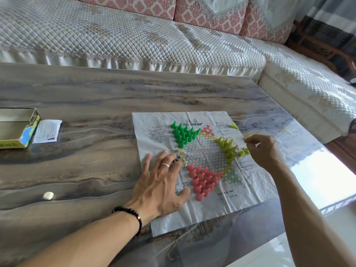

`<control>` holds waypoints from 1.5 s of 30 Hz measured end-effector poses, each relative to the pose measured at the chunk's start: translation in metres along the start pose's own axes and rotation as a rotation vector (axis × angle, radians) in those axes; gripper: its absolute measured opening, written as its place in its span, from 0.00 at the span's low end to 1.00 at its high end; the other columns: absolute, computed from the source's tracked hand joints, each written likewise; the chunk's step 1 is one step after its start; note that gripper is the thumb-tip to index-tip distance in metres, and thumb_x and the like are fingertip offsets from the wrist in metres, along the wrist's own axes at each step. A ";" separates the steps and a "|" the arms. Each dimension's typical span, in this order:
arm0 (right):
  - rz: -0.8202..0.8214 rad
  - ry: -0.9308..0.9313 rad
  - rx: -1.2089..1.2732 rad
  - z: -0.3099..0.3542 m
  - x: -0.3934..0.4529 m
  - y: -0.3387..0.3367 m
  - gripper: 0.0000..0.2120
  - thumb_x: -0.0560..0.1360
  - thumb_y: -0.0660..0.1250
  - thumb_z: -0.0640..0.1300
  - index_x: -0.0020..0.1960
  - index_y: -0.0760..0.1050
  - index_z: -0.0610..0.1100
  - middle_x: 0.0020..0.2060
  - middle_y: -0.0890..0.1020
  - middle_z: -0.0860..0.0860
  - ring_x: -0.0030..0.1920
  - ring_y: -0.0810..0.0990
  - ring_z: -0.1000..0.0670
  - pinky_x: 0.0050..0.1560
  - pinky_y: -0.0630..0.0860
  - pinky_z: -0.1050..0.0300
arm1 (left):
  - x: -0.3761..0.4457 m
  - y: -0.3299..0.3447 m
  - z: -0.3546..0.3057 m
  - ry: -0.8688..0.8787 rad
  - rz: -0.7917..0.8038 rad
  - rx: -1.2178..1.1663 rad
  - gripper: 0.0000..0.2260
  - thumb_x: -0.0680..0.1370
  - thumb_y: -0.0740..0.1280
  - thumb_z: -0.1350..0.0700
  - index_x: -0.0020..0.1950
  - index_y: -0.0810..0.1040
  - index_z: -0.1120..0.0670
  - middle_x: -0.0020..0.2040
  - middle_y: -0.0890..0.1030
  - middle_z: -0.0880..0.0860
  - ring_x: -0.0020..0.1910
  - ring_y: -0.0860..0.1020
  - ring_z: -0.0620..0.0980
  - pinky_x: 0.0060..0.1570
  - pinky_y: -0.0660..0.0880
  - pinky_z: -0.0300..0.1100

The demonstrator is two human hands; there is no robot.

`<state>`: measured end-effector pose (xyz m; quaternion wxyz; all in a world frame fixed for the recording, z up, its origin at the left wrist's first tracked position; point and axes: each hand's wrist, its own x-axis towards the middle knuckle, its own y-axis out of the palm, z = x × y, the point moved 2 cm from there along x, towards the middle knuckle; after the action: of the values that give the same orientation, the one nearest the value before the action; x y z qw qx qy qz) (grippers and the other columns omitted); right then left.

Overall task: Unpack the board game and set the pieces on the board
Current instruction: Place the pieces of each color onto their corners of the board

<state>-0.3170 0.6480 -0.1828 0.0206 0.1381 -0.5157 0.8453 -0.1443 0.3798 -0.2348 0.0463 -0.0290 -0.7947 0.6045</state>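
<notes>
On the marbled table [77, 97], the open box [17, 128] sits at the left edge. Your left hand [161, 182] lies flat, fingers spread, on the paper board [192, 209]. Centre frame: green pawns [183, 133], pink pawns [202, 180], yellow pawns [228, 149], too crowded to count. Your right hand [264, 151] pinches one yellow pawn [247, 137], pointing left; one stray pawn [234, 125] lies above it.

Home living room, quilted corner sofa [134, 41], patterned cushions [208, 10], marbled coffee table [77, 170]
</notes>
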 end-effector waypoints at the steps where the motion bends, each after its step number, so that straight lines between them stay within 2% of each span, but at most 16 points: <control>1: 0.004 0.006 -0.004 -0.001 -0.002 -0.002 0.10 0.73 0.64 0.32 0.48 0.83 0.40 0.45 0.84 0.45 0.43 0.80 0.49 0.48 0.76 0.55 | 0.000 0.000 0.000 0.001 -0.001 0.000 0.36 0.75 0.51 0.33 0.78 0.54 0.50 0.80 0.52 0.53 0.78 0.44 0.52 0.74 0.43 0.62; 4: 0.070 -0.027 -0.037 -0.003 -0.010 -0.002 0.10 0.72 0.65 0.33 0.48 0.83 0.42 0.45 0.85 0.47 0.43 0.80 0.51 0.48 0.78 0.54 | 0.001 0.001 0.001 -0.003 -0.010 -0.005 0.36 0.74 0.51 0.32 0.78 0.55 0.49 0.80 0.53 0.52 0.78 0.45 0.51 0.74 0.44 0.62; 9: 0.184 -0.049 -0.082 -0.009 -0.023 0.003 0.13 0.71 0.69 0.36 0.54 0.82 0.45 0.46 0.83 0.49 0.38 0.81 0.53 0.40 0.75 0.64 | 0.001 0.002 0.001 -0.005 -0.004 -0.001 0.37 0.74 0.49 0.31 0.79 0.55 0.49 0.80 0.52 0.52 0.79 0.45 0.52 0.74 0.45 0.62; 11: 0.184 -0.070 -0.081 -0.010 -0.025 0.003 0.10 0.72 0.71 0.38 0.53 0.82 0.45 0.43 0.84 0.50 0.36 0.80 0.57 0.37 0.74 0.67 | 0.001 0.002 0.001 -0.004 -0.003 0.006 0.37 0.74 0.49 0.31 0.79 0.54 0.49 0.80 0.51 0.52 0.79 0.45 0.52 0.74 0.44 0.62; 15: 0.147 -0.072 -0.061 -0.007 -0.029 0.002 0.01 0.71 0.73 0.39 0.43 0.82 0.42 0.35 0.82 0.52 0.34 0.78 0.61 0.33 0.67 0.72 | 0.001 0.002 0.001 -0.003 -0.006 0.006 0.37 0.74 0.50 0.32 0.79 0.54 0.49 0.80 0.52 0.52 0.78 0.45 0.52 0.74 0.43 0.62; 20: 0.131 -0.030 -0.053 -0.004 -0.031 0.001 0.03 0.69 0.74 0.37 0.40 0.80 0.41 0.32 0.79 0.53 0.34 0.77 0.59 0.33 0.67 0.70 | 0.001 0.003 0.001 -0.005 -0.004 0.007 0.37 0.74 0.49 0.31 0.79 0.54 0.49 0.80 0.52 0.52 0.79 0.45 0.52 0.74 0.44 0.62; 24: 0.138 0.017 -0.089 -0.011 -0.035 0.004 0.10 0.70 0.71 0.39 0.52 0.80 0.41 0.40 0.81 0.49 0.38 0.78 0.50 0.38 0.73 0.59 | 0.001 0.003 0.001 -0.006 0.003 0.005 0.37 0.74 0.49 0.31 0.79 0.54 0.49 0.80 0.51 0.52 0.79 0.44 0.52 0.74 0.44 0.62; 27: 0.133 0.042 -0.117 -0.016 -0.037 0.006 0.10 0.70 0.69 0.38 0.51 0.81 0.40 0.43 0.82 0.47 0.40 0.78 0.48 0.42 0.75 0.54 | 0.001 0.002 0.001 -0.006 0.008 0.005 0.37 0.75 0.49 0.32 0.79 0.53 0.49 0.80 0.50 0.52 0.79 0.44 0.51 0.74 0.43 0.62; 32: 0.136 0.058 -0.070 -0.016 -0.036 0.008 0.02 0.72 0.70 0.40 0.44 0.80 0.42 0.39 0.81 0.50 0.37 0.78 0.51 0.40 0.74 0.56 | 0.001 0.003 0.002 -0.004 0.004 0.008 0.37 0.74 0.49 0.32 0.79 0.53 0.49 0.80 0.51 0.52 0.79 0.44 0.51 0.74 0.43 0.62; 36: 0.045 0.072 0.016 -0.015 -0.032 0.009 0.01 0.72 0.71 0.41 0.42 0.80 0.45 0.41 0.77 0.50 0.37 0.74 0.53 0.40 0.68 0.58 | 0.001 0.004 0.001 -0.004 -0.001 0.001 0.37 0.74 0.49 0.31 0.79 0.54 0.50 0.80 0.52 0.53 0.79 0.45 0.52 0.74 0.44 0.62; 39: 0.043 0.079 0.078 -0.007 -0.029 0.011 0.01 0.72 0.71 0.38 0.42 0.81 0.42 0.35 0.80 0.52 0.35 0.76 0.55 0.39 0.72 0.59 | 0.002 0.004 0.001 -0.007 -0.006 -0.002 0.37 0.74 0.49 0.31 0.79 0.54 0.50 0.80 0.52 0.53 0.79 0.45 0.52 0.74 0.44 0.62; 42: 0.057 0.098 0.119 -0.002 -0.028 0.013 0.02 0.73 0.71 0.39 0.42 0.81 0.43 0.34 0.80 0.54 0.36 0.79 0.53 0.41 0.76 0.57 | 0.002 0.003 0.001 -0.004 0.004 0.001 0.37 0.74 0.49 0.32 0.79 0.53 0.49 0.80 0.50 0.52 0.79 0.44 0.51 0.74 0.44 0.62; 45: 0.069 0.109 0.132 -0.003 -0.026 0.016 0.02 0.73 0.71 0.38 0.43 0.81 0.43 0.34 0.80 0.55 0.35 0.78 0.55 0.41 0.75 0.57 | 0.002 0.003 0.001 -0.005 0.006 0.000 0.37 0.74 0.49 0.32 0.79 0.53 0.49 0.80 0.50 0.52 0.79 0.44 0.51 0.74 0.44 0.62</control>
<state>-0.2952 0.6462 -0.2043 0.0103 0.0750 -0.4614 0.8840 -0.1466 0.3799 -0.2381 0.0426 -0.0297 -0.7946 0.6049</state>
